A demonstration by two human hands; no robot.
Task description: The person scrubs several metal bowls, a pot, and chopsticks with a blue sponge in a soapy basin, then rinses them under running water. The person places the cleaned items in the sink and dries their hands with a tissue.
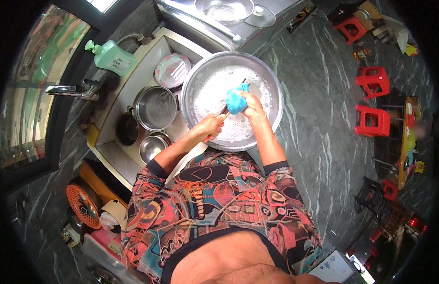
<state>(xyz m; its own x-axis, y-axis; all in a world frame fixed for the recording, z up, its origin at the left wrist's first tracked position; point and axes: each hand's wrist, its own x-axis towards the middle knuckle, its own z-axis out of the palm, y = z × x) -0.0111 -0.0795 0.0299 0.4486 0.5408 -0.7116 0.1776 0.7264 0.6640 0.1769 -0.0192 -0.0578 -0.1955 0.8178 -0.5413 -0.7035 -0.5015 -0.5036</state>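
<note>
A wide metal basin (274,117) with sudsy water stands before me. Over its near left part, my left hand (213,127) grips the lower end of a thin dark bundle (224,110), which looks like chopsticks. My right hand (254,105) is closed on a bright blue cloth (236,102), wrapped around the upper part of that bundle. Dark tips (245,81) stick out beyond the cloth. How many sticks there are cannot be told, since the hands and cloth cover them.
Left of the basin, a sink (114,156) holds a two-handled pot (156,108), flowered plates (172,70), a dark pot (127,129) and metal bowls (152,147). A green pump bottle (114,58) and faucet (72,91) flank it. A mesh strainer (224,10) lies beyond; red stools (372,120) stand right.
</note>
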